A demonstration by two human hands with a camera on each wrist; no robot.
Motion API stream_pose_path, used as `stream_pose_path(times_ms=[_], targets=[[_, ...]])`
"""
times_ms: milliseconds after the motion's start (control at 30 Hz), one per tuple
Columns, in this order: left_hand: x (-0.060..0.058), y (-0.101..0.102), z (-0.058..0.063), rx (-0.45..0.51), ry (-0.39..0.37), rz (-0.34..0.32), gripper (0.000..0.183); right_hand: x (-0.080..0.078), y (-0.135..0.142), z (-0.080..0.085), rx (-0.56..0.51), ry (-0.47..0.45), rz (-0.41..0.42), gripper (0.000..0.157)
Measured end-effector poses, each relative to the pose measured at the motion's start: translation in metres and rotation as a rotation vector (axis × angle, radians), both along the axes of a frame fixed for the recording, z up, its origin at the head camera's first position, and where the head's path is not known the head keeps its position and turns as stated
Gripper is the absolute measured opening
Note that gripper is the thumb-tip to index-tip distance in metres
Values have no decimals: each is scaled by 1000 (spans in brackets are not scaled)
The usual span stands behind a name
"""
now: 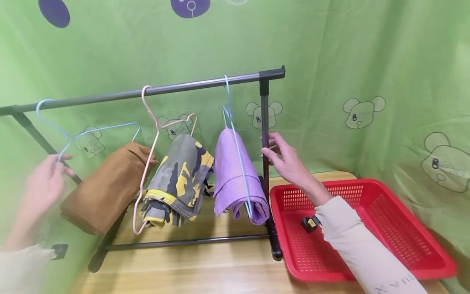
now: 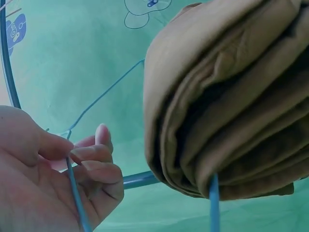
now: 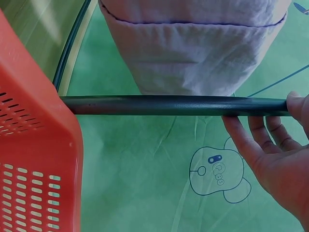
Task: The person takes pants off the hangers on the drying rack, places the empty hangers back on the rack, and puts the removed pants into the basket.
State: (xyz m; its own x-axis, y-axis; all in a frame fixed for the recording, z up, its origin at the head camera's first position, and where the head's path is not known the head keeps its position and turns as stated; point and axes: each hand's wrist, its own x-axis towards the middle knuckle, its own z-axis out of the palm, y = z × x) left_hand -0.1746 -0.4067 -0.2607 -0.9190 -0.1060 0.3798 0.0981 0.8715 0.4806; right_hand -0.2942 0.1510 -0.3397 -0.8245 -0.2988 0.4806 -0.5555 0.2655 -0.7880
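My left hand (image 1: 45,181) pinches the side of a light blue hanger (image 1: 106,128) hooked on the left of a dark metal clothes rack (image 1: 183,86). Folded brown trousers or similar cloth (image 1: 110,188) drape over that hanger; the left wrist view shows the thumb and fingers (image 2: 94,154) on its wire. My right hand (image 1: 288,161) holds the rack's right upright post (image 3: 169,105) between thumb and fingers. Between the hands hang a grey-yellow camouflage garment (image 1: 183,171) on a pink hanger (image 1: 150,153) and a purple garment (image 1: 235,167) on another blue hanger (image 1: 228,98).
A red perforated basket (image 1: 367,182) stands right of the rack, beneath my right forearm. The rack's lower bar (image 1: 191,242) and feet rest on a wood-grain table (image 1: 220,271). A green curtain (image 1: 312,49) with bear prints surrounds the back and sides.
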Motion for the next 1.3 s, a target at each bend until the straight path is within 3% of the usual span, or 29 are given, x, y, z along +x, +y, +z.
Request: stream_pose_path(times_ms=[200,533,633,800,933,1167,1300], targets=[[-6,5,12,7,-26,60,48,-2,-3,-2,-29,11,5,36],[-16,6,11,61,10,116,49,-1,-4,-9,-30,-4,5,34],[-18,7,13,120,9,135,44,0,-4,-9,-29,-10,1,34],[-16,6,14,320,26,143,19,0,-4,-9,-30,-18,9,33],[-15,4,12,437,63,152,21,-1,-4,-8,-34,-17,11,33],[-17,1,11,487,84,230,20,-4,-4,-9,-44,-22,10,32],[-16,0,14,527,108,223,19,-5,-4,-10,-41,-21,6,31]])
